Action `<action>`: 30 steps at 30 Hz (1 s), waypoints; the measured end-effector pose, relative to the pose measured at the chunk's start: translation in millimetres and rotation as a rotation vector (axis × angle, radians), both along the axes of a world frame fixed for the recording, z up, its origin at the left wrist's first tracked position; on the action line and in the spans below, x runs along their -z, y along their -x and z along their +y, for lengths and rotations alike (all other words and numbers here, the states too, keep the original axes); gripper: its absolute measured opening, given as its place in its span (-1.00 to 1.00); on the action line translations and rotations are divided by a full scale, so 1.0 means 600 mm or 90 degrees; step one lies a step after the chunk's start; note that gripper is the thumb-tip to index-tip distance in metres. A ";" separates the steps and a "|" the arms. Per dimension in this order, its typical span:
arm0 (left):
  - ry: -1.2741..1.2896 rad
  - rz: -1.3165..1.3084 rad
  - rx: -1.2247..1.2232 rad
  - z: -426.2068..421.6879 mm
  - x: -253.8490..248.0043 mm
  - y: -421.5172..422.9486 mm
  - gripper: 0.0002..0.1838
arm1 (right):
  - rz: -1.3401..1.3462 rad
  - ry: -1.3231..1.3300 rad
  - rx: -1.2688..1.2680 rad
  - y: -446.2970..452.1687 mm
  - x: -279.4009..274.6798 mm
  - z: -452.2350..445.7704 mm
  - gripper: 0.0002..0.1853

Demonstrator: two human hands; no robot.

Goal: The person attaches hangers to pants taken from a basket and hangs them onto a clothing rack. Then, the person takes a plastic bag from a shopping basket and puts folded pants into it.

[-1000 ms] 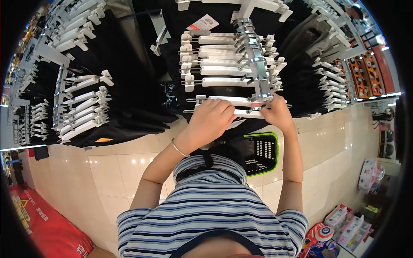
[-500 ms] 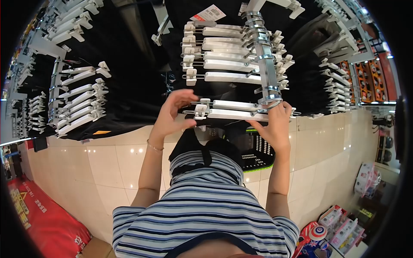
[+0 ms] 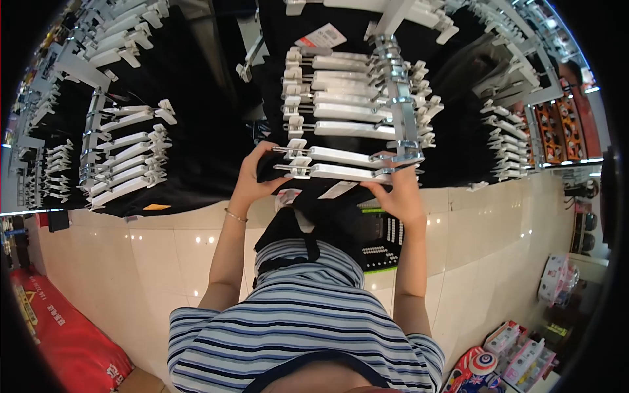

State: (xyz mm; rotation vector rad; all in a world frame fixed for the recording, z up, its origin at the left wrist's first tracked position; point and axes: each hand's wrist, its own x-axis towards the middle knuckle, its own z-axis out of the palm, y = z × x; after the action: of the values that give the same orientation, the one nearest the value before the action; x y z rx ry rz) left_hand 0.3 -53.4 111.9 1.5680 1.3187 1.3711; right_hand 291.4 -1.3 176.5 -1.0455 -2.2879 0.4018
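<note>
Two white clip hangers [image 3: 347, 164] hang at the front end of a metal rail [image 3: 401, 108], a little apart from several more white hangers [image 3: 354, 110] behind them. My left hand [image 3: 250, 178] is around the left clip ends of the front pair, thumb below and index finger above. My right hand [image 3: 401, 195] pinches the same pair near their hooks, right under the rail's end. Dark garments hang from the hangers, and a white tag [image 3: 338, 190] shows just below the front one.
A black basket with green edging [image 3: 382, 243] stands on the tiled floor [image 3: 164, 252] beneath. More hangers with dark clothes hang at left [image 3: 134, 154] and right [image 3: 510, 141]. A red cover [image 3: 65, 327] lies lower left; boxed goods [image 3: 524, 354] sit lower right.
My left hand first left the middle of the front hangers and opened, then closed on their left ends. My right hand stayed near the hooks. The white tag has come into view.
</note>
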 end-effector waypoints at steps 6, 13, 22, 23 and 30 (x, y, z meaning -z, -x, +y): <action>0.072 -0.102 -0.001 -0.016 -0.033 0.014 -0.47 | -0.009 0.017 0.043 0.001 0.027 -0.009 -0.40; 0.088 -0.126 0.018 -0.023 0.035 -0.012 -0.55 | -0.053 -0.083 0.064 -0.006 0.009 0.000 -0.37; 0.064 -0.128 -0.012 -0.019 0.056 -0.033 -0.50 | -0.122 -0.074 0.084 -0.009 0.002 -0.001 -0.21; 0.071 -0.142 -0.010 -0.020 0.058 -0.033 -0.50 | -0.149 -0.068 0.087 -0.007 0.003 -0.003 -0.21; 0.085 -0.160 -0.007 -0.032 0.057 -0.041 -0.58 | -0.214 -0.108 0.107 -0.005 0.001 0.003 -0.25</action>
State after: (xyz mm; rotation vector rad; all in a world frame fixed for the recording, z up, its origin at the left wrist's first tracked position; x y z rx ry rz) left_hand 25.1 -72.4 77.7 1.2572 1.2390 1.4053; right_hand 294.2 0.5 176.2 -1.2830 -2.4446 -0.0401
